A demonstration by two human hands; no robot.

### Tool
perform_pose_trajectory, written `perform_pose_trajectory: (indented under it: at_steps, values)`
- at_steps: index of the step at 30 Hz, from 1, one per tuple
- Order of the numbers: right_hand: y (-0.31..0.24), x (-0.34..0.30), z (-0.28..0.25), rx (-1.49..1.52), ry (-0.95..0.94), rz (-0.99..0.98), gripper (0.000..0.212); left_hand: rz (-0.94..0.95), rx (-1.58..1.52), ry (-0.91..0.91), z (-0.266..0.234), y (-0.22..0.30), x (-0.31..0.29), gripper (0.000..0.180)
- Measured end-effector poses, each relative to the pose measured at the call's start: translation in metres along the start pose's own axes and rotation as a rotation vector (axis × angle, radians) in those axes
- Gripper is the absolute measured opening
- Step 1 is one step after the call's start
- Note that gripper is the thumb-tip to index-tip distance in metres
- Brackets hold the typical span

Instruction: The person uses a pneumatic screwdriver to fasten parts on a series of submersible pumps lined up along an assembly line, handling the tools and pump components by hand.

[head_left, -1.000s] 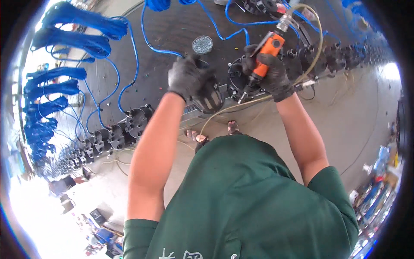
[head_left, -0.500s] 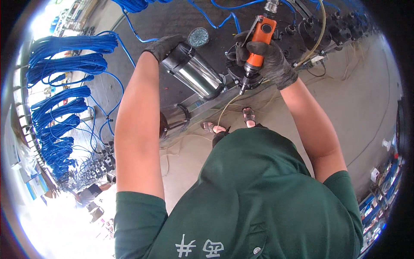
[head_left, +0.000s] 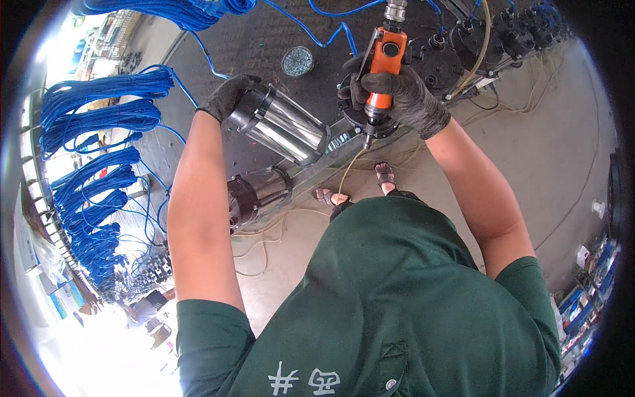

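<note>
My left hand (head_left: 229, 97), in a dark glove, is closed round the black end of a shiny metal cylinder (head_left: 291, 128), which looks like a pump or motor body. The cylinder lies tilted over the bench's near edge. In my gloved right hand (head_left: 410, 96) is an orange pneumatic screwdriver (head_left: 385, 65), its bit end pointing down toward me. Behind the driver, partly hidden by it and my fingers, sits a round black part (head_left: 350, 109). A round dish of small metal pieces (head_left: 297, 61) stands on the dark bench beyond the cylinder.
Bundles of blue cable (head_left: 109, 86) hang along the left side. Another shiny cylinder (head_left: 268, 188) lies nearer me at the bench edge. Several black round parts (head_left: 469, 46) line the right of the bench. A pale hose (head_left: 488, 40) runs down past the driver; others trail on the floor.
The metal cylinder and my left hand have moved left and nearer me, widening the gap to the round black part. My right hand and the driver have shifted slightly left.
</note>
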State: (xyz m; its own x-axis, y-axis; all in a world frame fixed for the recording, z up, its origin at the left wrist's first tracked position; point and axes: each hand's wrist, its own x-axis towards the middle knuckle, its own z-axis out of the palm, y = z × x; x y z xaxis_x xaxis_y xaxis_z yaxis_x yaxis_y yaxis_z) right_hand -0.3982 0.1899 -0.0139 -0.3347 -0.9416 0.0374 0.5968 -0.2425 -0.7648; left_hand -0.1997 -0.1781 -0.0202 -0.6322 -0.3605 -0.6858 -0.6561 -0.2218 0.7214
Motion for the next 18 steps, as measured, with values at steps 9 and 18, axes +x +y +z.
perform_pose_trajectory:
  at_steps: [9,18]
  values:
    - [0.001,-0.002,-0.002,-0.045,0.038,-0.006,0.046,0.052,0.047,-0.066,0.003,0.001,-0.013,0.057]
    - [-0.001,0.004,0.003,0.005,-0.031,0.013,0.046,0.211,0.075,-0.090,0.014,-0.012,-0.031,0.050]
